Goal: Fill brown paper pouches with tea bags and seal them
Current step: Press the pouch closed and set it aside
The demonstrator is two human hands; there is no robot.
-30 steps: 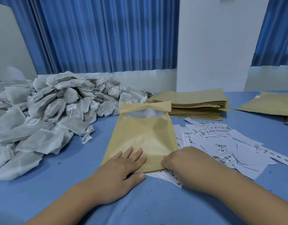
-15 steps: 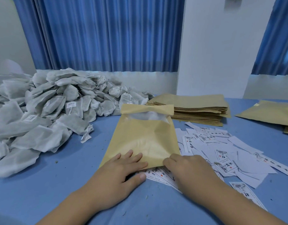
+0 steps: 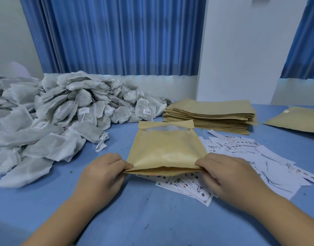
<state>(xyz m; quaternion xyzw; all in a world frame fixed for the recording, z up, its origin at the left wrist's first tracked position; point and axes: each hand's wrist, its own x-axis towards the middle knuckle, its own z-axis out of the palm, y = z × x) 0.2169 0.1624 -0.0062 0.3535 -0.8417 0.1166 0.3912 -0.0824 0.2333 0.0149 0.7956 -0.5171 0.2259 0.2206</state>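
Blue worktop (image 3: 152, 219): just right of the tea bag pile (image 3: 51, 125) and in front of the pouch stack (image 3: 211, 114), the brown pouch (image 3: 166, 150) lies partly over printed slips (image 3: 188, 185). Its long axis runs away from me, windowed end far, near edge slightly lifted. I judge it light, thin, floppy and easily creased, best taken at the near corners, where the left hand (image 3: 103, 173) and right hand (image 3: 227, 176) each have a pinching grip.
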